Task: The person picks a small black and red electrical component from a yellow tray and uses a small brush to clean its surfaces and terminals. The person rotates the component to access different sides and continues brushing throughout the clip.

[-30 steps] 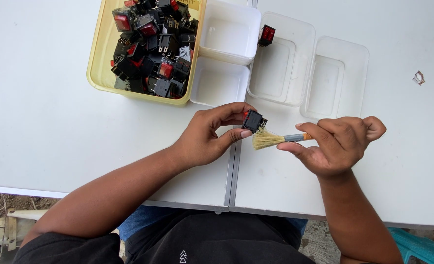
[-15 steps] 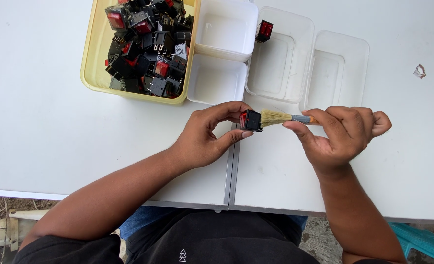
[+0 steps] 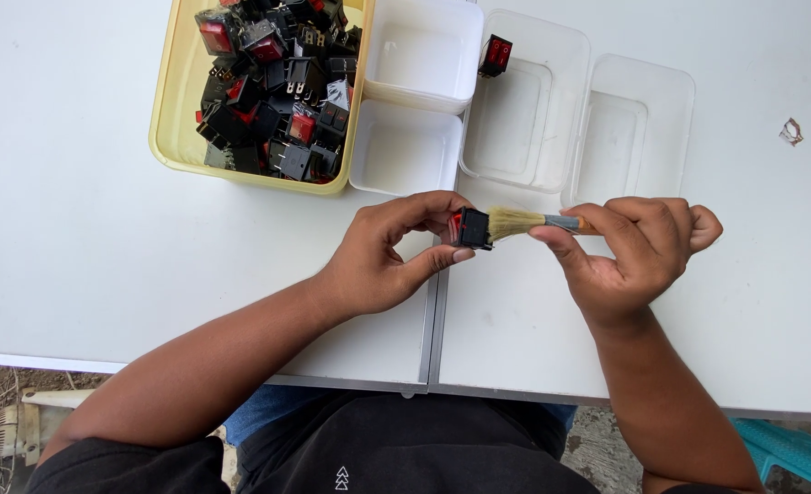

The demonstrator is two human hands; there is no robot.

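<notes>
My left hand pinches a small black rocker switch with a red face between thumb and fingers, just above the white table. My right hand grips a small brush by its metal ferrule, and the pale bristles touch the switch's right side. Behind my left hand a yellow tray holds several black and red switches.
Two small white tubs stand beside the yellow tray. Two clear plastic containers lie to their right; one red switch rests on the nearer one's rim. A seam splits the table. A small scrap lies far right.
The brush has swung up from below the switch to level with it, bristles pointing left. Both hands and the switch have shifted slightly up in view.
</notes>
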